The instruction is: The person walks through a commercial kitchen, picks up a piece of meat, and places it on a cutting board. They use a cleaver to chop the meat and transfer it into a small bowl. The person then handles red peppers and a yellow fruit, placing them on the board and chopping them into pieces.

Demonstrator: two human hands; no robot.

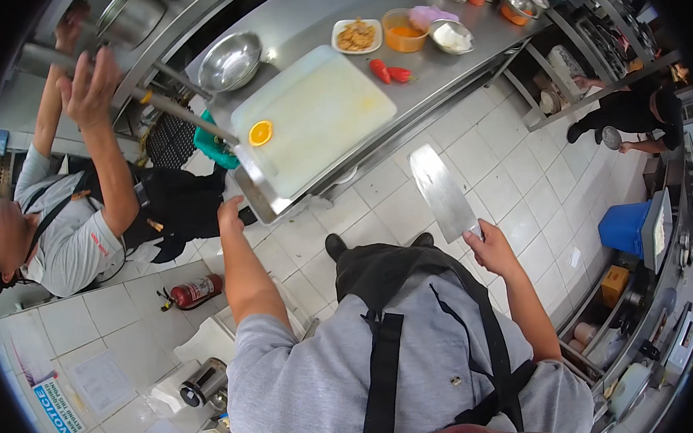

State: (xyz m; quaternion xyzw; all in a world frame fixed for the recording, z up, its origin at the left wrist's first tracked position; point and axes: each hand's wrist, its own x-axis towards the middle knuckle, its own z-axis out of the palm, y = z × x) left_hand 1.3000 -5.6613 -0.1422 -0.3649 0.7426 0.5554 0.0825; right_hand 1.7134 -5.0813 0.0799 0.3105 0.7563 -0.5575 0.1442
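Observation:
My right hand (490,247) is closed round the handle of a cleaver (442,191), its broad blade angled up and left above the floor. My left hand (230,214) seems empty, fingers loosely apart, beside a metal tray (260,209) at the counter's left end. Ahead of me a white cutting board (320,111) lies on the steel counter (302,17). A cut orange (260,133), flesh side up, rests near the board's left edge. Two red peppers (380,71) lie just past the board's far right side.
Beyond the board stand a steel bowl (230,62), a dish of yellowish pieces (356,36), an orange tub (404,30) and a bowl of white stuff (452,36). One person (77,217) reaches up at left; another (630,116) works far right. A fire extinguisher (192,292) is behind left.

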